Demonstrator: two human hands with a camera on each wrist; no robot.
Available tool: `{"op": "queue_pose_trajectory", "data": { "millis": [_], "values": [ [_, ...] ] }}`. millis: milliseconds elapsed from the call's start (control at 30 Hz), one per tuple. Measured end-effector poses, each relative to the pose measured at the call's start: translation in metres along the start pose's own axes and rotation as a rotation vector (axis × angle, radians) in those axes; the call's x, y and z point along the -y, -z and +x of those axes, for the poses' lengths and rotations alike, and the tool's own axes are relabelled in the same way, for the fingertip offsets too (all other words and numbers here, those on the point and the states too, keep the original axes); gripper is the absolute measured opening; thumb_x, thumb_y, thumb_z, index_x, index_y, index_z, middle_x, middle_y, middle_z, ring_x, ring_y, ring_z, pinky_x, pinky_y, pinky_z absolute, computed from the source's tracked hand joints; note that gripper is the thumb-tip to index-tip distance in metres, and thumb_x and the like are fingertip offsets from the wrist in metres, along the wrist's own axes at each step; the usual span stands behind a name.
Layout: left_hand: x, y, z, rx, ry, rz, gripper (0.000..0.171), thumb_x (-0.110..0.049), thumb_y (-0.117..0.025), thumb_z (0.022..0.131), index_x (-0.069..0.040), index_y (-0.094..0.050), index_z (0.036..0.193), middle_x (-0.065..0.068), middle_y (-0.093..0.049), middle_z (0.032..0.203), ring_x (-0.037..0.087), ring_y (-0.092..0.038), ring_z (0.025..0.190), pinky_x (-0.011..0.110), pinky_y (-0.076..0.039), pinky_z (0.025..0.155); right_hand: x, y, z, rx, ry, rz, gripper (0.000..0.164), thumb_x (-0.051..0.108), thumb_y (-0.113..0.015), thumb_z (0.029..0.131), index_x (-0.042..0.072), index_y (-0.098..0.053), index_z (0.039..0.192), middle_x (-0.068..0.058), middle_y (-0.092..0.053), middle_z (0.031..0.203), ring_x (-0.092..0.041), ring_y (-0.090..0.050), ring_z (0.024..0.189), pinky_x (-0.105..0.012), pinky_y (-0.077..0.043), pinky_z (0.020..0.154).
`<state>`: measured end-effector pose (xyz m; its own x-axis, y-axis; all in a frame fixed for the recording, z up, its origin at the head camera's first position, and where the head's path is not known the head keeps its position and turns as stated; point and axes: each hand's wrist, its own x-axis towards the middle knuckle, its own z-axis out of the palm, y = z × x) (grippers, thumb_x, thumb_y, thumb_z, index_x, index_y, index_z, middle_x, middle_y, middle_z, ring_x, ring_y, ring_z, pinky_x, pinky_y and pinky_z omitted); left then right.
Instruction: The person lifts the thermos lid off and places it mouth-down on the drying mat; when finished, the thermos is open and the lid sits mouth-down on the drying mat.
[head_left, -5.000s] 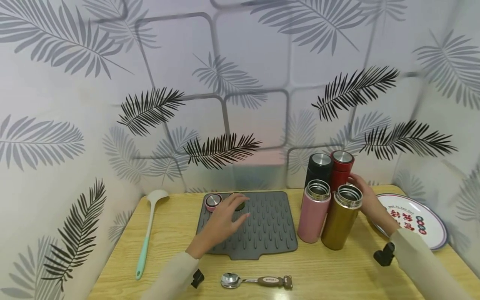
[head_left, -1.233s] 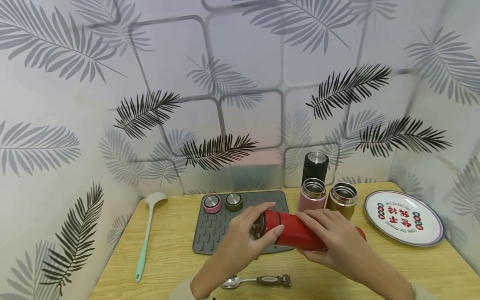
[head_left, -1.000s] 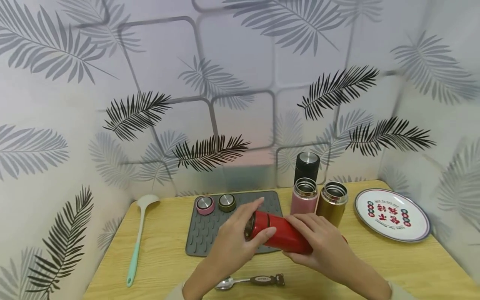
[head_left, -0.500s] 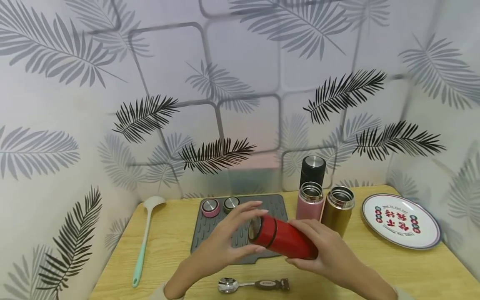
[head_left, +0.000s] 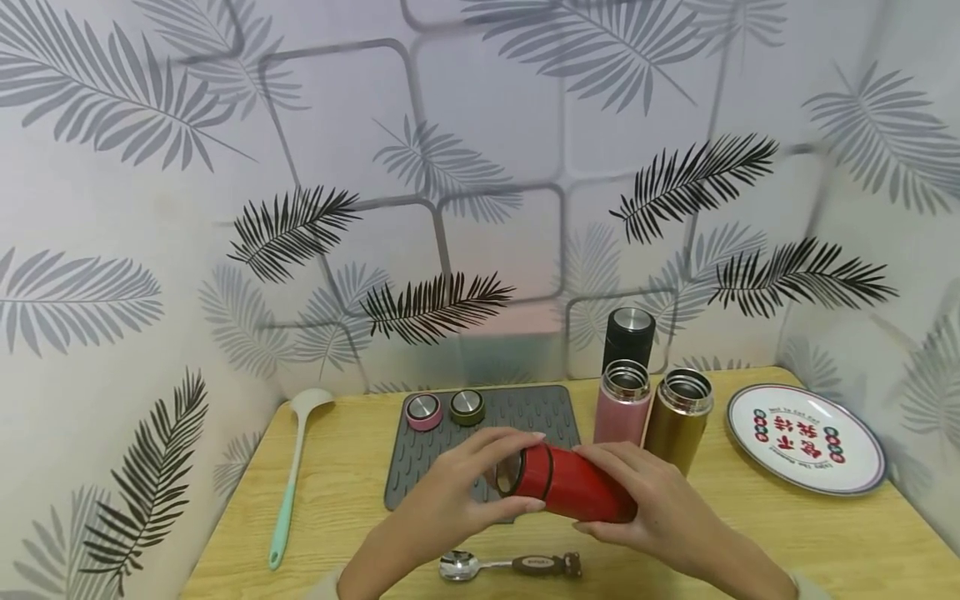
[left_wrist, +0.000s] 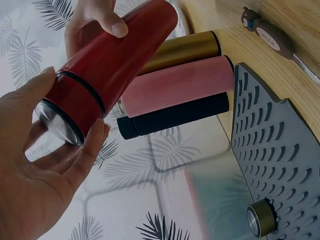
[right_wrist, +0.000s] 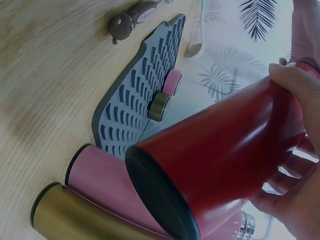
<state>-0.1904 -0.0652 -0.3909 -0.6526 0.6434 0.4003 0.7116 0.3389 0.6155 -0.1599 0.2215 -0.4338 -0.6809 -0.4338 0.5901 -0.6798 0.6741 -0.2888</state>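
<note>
A red thermos flask [head_left: 588,487] is held tilted above the table, its capped end towards the left. My right hand [head_left: 663,504] grips the body. The thumb and fingers of my left hand [head_left: 442,496] pinch the flask's red lid [left_wrist: 75,102], which has a silver top and sits on the flask. In the right wrist view, the black base [right_wrist: 160,195] of the flask faces the camera. Behind stand a lidless pink flask [head_left: 622,408], a lidless gold flask [head_left: 677,425] and a black flask [head_left: 628,342] with its lid on.
A pink lid [head_left: 423,412] and an olive lid [head_left: 467,407] lie on the grey mat [head_left: 528,408]. A bear-handled spoon [head_left: 536,565] lies in front. The ladle [head_left: 288,492] is at left, the white plate [head_left: 806,479] at right, and a patterned wall rises behind.
The red flask has left its place beside the black one and hangs tilted between both hands. Half a second ago my left fingers were spread wider; now they close round its lid.
</note>
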Motion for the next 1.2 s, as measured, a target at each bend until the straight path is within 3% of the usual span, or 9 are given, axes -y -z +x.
{"op": "queue_pose_trajectory", "data": {
  "millis": [200, 300, 400, 533, 633, 867, 1033, 1133, 1200],
  "values": [
    [-0.004, -0.005, 0.004, -0.060, 0.119, 0.155, 0.053, -0.050, -0.073, 0.097, -0.021, -0.064, 0.140, -0.007, -0.068, 0.106, 0.003, -0.056, 0.076, 0.019, -0.052, 0.065, 0.004, -0.005, -0.001, 0.015, 0.012, -0.005, 0.077, 0.042, -0.095, 0.075, 0.019, -0.062, 0.141, 0.004, -0.071, 0.125, -0.013, -0.068, 0.104, -0.034, -0.063, 0.081],
    [-0.004, -0.007, 0.005, -0.090, 0.128, 0.220, 0.053, -0.051, -0.075, 0.095, -0.017, -0.067, 0.135, -0.004, -0.071, 0.107, 0.003, -0.059, 0.075, 0.020, -0.052, 0.064, 0.006, -0.007, 0.000, 0.009, 0.013, -0.017, 0.078, 0.042, -0.096, 0.074, 0.019, -0.063, 0.140, 0.003, -0.071, 0.124, -0.014, -0.069, 0.104, -0.034, -0.063, 0.081],
    [-0.002, -0.008, 0.005, -0.071, 0.138, 0.206, 0.065, -0.054, -0.076, 0.093, -0.023, -0.057, 0.147, -0.003, -0.067, 0.132, 0.006, -0.066, 0.090, 0.026, -0.058, 0.075, 0.007, -0.007, 0.000, 0.001, 0.001, -0.040, 0.077, 0.043, -0.096, 0.074, 0.018, -0.064, 0.139, 0.003, -0.072, 0.123, -0.014, -0.069, 0.103, -0.034, -0.063, 0.080],
    [0.001, -0.007, 0.000, 0.028, 0.093, 0.097, 0.087, -0.050, -0.079, 0.091, -0.037, -0.031, 0.163, -0.005, -0.035, 0.165, 0.017, -0.063, 0.124, 0.041, -0.058, 0.097, 0.008, -0.007, 0.001, -0.003, -0.034, -0.018, 0.076, 0.044, -0.095, 0.075, 0.017, -0.064, 0.139, 0.003, -0.072, 0.121, -0.013, -0.069, 0.101, -0.032, -0.063, 0.078],
    [0.004, -0.005, -0.004, 0.086, 0.016, 0.059, 0.089, -0.040, -0.082, 0.091, -0.039, -0.029, 0.163, -0.009, -0.025, 0.169, 0.021, -0.057, 0.136, 0.043, -0.057, 0.101, 0.009, -0.006, 0.000, -0.005, -0.054, 0.031, 0.076, 0.044, -0.095, 0.076, 0.017, -0.064, 0.139, 0.002, -0.071, 0.122, -0.013, -0.069, 0.099, -0.030, -0.063, 0.077],
    [0.009, 0.003, -0.016, 0.071, -0.107, 0.040, 0.078, -0.015, -0.082, 0.090, -0.034, -0.045, 0.156, -0.010, -0.034, 0.166, 0.017, -0.048, 0.145, 0.034, -0.055, 0.103, 0.007, -0.006, -0.002, 0.028, -0.050, 0.118, 0.074, 0.044, -0.093, 0.078, 0.020, -0.063, 0.140, 0.005, -0.069, 0.126, -0.012, -0.068, 0.104, -0.030, -0.062, 0.080],
    [0.013, 0.003, -0.020, 0.030, -0.190, 0.027, 0.070, -0.014, -0.081, 0.092, -0.027, -0.051, 0.153, 0.001, -0.045, 0.159, 0.022, -0.053, 0.140, 0.034, -0.057, 0.100, 0.005, -0.010, -0.005, 0.048, -0.057, 0.133, 0.075, 0.046, -0.093, 0.077, 0.022, -0.062, 0.142, 0.005, -0.069, 0.128, -0.013, -0.068, 0.107, -0.031, -0.062, 0.082],
    [0.015, 0.000, -0.019, -0.008, -0.152, 0.022, 0.065, -0.023, -0.081, 0.092, -0.027, -0.053, 0.151, 0.000, -0.051, 0.151, 0.018, -0.059, 0.131, 0.032, -0.058, 0.097, 0.004, -0.012, -0.006, 0.050, -0.057, 0.121, 0.076, 0.045, -0.093, 0.077, 0.022, -0.062, 0.142, 0.004, -0.070, 0.127, -0.013, -0.068, 0.107, -0.032, -0.062, 0.083],
    [0.014, -0.001, -0.019, -0.028, -0.076, 0.000, 0.062, -0.029, -0.081, 0.093, -0.028, -0.054, 0.149, -0.001, -0.054, 0.146, 0.014, -0.063, 0.118, 0.031, -0.060, 0.091, 0.005, -0.015, -0.006, 0.047, -0.058, 0.107, 0.077, 0.046, -0.094, 0.077, 0.022, -0.061, 0.142, 0.005, -0.070, 0.127, -0.013, -0.068, 0.106, -0.032, -0.062, 0.082]
  ]
}}
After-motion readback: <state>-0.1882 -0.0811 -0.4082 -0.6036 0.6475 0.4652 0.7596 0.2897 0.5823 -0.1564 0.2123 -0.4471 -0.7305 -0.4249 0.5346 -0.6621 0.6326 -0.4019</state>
